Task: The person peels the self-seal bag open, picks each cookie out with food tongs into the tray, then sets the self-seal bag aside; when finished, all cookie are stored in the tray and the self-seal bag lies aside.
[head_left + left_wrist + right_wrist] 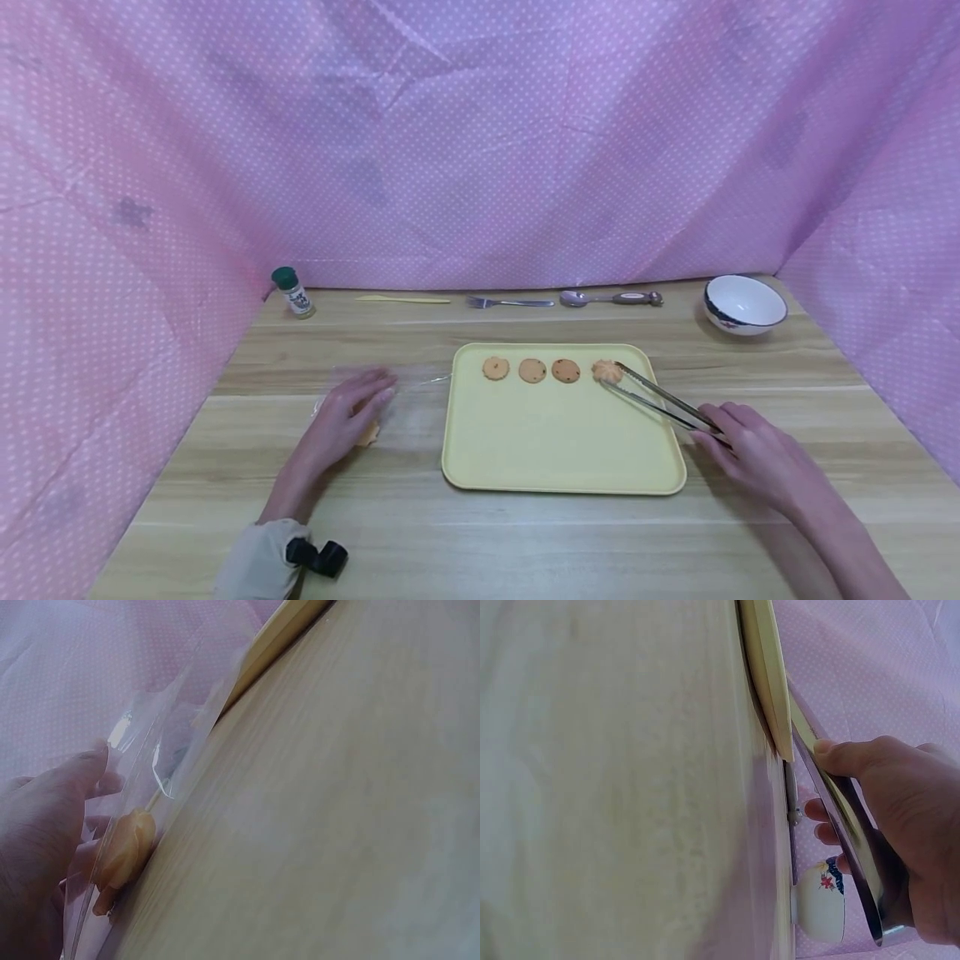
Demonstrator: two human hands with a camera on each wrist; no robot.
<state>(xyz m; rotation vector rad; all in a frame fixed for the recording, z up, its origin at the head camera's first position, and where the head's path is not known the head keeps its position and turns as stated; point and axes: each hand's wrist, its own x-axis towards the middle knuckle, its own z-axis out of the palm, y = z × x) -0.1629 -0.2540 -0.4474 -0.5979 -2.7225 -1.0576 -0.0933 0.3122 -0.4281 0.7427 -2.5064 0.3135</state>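
A yellow tray lies on the wooden table, with a row of round cookies along its far side. My right hand grips metal tongs; their tips are on either side of a swirl-shaped cookie at the row's right end. My left hand is left of the tray and holds a clear plastic bag. In the left wrist view, the thumb is on the near side of the film and fingers show through it. Another cookie is inside the bag, partly under the hand.
Along the back lie a yellow knife, a fork and a spoon. A green-capped shaker stands at the back left, and a white bowl at the back right. Pink dotted cloth hangs behind and beside the table.
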